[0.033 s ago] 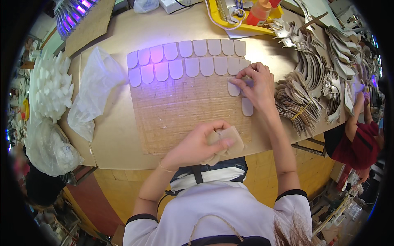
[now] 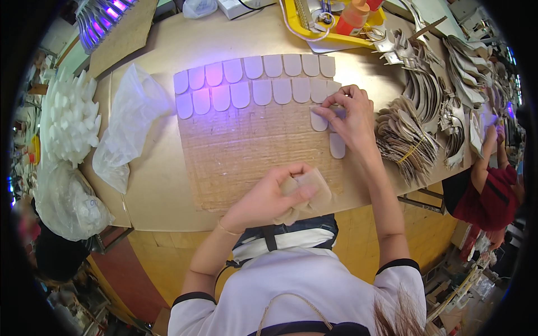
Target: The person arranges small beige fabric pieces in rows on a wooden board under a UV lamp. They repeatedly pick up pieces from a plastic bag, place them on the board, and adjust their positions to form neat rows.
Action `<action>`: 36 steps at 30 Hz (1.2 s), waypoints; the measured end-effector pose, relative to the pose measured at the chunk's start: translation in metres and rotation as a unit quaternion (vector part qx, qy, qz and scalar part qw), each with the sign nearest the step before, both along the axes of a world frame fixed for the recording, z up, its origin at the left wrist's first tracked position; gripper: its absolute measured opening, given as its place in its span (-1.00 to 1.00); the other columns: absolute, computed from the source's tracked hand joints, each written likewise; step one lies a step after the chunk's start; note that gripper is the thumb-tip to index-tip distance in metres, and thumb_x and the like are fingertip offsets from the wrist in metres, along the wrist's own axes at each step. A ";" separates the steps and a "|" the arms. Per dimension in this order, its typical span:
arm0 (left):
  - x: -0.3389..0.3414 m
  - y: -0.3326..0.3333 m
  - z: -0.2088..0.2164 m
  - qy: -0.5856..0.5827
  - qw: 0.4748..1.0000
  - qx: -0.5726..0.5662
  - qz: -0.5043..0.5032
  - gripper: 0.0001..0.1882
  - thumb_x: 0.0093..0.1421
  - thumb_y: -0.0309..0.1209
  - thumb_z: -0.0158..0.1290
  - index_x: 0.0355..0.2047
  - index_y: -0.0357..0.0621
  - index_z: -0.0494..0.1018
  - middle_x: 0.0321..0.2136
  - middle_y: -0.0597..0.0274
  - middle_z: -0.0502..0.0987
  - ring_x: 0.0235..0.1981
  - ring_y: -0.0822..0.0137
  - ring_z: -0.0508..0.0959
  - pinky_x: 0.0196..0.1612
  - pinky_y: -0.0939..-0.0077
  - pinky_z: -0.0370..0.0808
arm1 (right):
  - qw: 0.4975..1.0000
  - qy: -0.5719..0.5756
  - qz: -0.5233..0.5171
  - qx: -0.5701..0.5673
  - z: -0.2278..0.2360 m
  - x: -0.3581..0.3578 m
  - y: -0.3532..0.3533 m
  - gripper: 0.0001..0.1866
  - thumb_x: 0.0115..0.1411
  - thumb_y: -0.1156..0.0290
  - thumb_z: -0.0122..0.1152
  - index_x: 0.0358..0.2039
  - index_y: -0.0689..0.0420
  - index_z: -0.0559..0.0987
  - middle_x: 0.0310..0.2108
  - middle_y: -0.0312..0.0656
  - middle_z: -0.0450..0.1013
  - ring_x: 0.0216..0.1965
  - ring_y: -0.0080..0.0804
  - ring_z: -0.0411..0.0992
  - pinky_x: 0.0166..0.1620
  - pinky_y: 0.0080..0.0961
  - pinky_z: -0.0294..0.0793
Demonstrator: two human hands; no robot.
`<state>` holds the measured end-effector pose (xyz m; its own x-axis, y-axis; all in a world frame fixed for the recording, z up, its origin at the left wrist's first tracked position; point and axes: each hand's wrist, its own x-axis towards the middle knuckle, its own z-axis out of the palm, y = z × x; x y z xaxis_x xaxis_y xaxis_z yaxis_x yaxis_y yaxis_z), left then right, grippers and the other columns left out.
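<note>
Right hand [image 2: 354,120]: thumb and index finger closed on the upper edge of 1 tab [image 2: 319,123]; its rounded end projects below the fingertips, over the board [image 2: 246,151]. Contact with board: cannot tell. Left hand [image 2: 266,196]: fingers gripping a stack [image 2: 320,190], thumb across its face, stack projecting rightward past the thumb. 2 rows [image 2: 282,91] lie above the tab; 1 loose tab [image 2: 337,147] lies below right.

On your left, a crumpled clear bag [image 2: 131,120] lies near a white heap [image 2: 64,120]; ahead of you, a yellow tray [image 2: 350,41] holds a red bottle [image 2: 352,19]; rightward, a person [image 2: 493,196] wears dark red.
</note>
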<state>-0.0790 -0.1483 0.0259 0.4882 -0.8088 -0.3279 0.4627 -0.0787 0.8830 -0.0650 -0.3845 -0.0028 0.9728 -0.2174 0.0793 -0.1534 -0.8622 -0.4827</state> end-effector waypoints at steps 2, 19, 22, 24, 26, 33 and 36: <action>-0.002 0.005 -0.005 0.083 0.994 -0.051 0.056 -0.68 0.34 -0.19 0.07 -0.10 -0.19 0.39 -0.37 0.25 0.54 -0.42 0.49 0.53 -0.41 0.66 0.47 | 0.998 -0.056 0.015 -0.017 0.006 -0.001 0.001 -0.77 0.04 0.16 0.44 -0.38 0.01 0.71 -0.27 -0.22 0.44 -0.17 -0.24 0.37 -0.06 -0.26 0.31; -0.002 0.036 -0.015 0.121 0.951 -0.098 0.269 -0.71 0.38 -0.20 0.02 -0.06 -0.13 0.48 -0.37 0.27 0.57 -0.52 0.52 0.54 -0.51 0.68 0.47 | 0.932 -0.010 0.068 0.355 0.043 -0.026 0.040 -0.80 0.22 0.36 0.30 -0.29 0.26 0.64 -0.45 -0.24 0.51 -0.46 -0.53 0.40 -0.36 -0.55 0.41; 0.000 0.038 -0.017 0.006 0.972 -0.006 0.233 -0.69 0.34 -0.27 0.08 -0.01 -0.19 0.48 -0.28 0.19 0.61 -0.34 0.41 0.61 -0.29 0.57 0.54 | 0.972 0.029 0.074 0.223 0.040 -0.003 0.016 -0.79 0.22 0.35 0.30 -0.32 0.27 0.64 -0.46 -0.21 0.53 -0.49 -0.50 0.43 -0.37 -0.52 0.43; 0.003 0.035 -0.017 -0.126 0.972 0.065 0.186 -0.65 0.31 -0.32 0.11 0.03 -0.23 0.47 -0.21 0.14 0.63 -0.19 0.34 0.62 -0.11 0.47 0.54 | 0.969 0.076 0.082 0.222 0.035 0.010 0.009 -0.78 0.21 0.34 0.31 -0.32 0.27 0.64 -0.48 -0.18 0.53 -0.50 -0.47 0.45 -0.36 -0.49 0.45; 0.007 0.031 -0.013 -0.180 0.970 0.082 0.143 -0.63 0.29 -0.32 0.12 0.05 -0.23 0.48 -0.15 0.13 0.62 -0.13 0.32 0.60 -0.04 0.45 0.52 | 0.968 0.125 0.053 0.210 0.031 0.018 0.008 -0.76 0.19 0.32 0.33 -0.32 0.27 0.64 -0.49 -0.15 0.53 -0.49 -0.43 0.48 -0.34 -0.47 0.46; 0.026 0.010 -0.002 -0.284 0.950 0.126 0.044 -0.50 0.23 -0.30 0.16 0.17 -0.11 0.41 0.00 -0.02 0.55 0.05 0.06 0.53 0.13 0.25 0.41 | 0.980 0.140 0.045 0.135 0.019 0.034 0.010 -0.74 0.14 0.26 0.36 -0.36 0.23 0.66 -0.43 -0.09 0.55 -0.42 -0.24 0.54 -0.28 -0.34 0.49; 0.032 0.002 -0.006 -0.291 0.948 0.132 0.008 -0.45 0.24 -0.25 0.14 0.22 -0.08 0.36 0.05 -0.04 0.52 0.06 0.02 0.52 0.13 0.21 0.41 | 0.983 0.133 0.049 0.118 0.016 0.031 0.011 -0.74 0.15 0.24 0.34 -0.36 0.21 0.66 -0.41 -0.08 0.55 -0.38 -0.19 0.54 -0.25 -0.31 0.49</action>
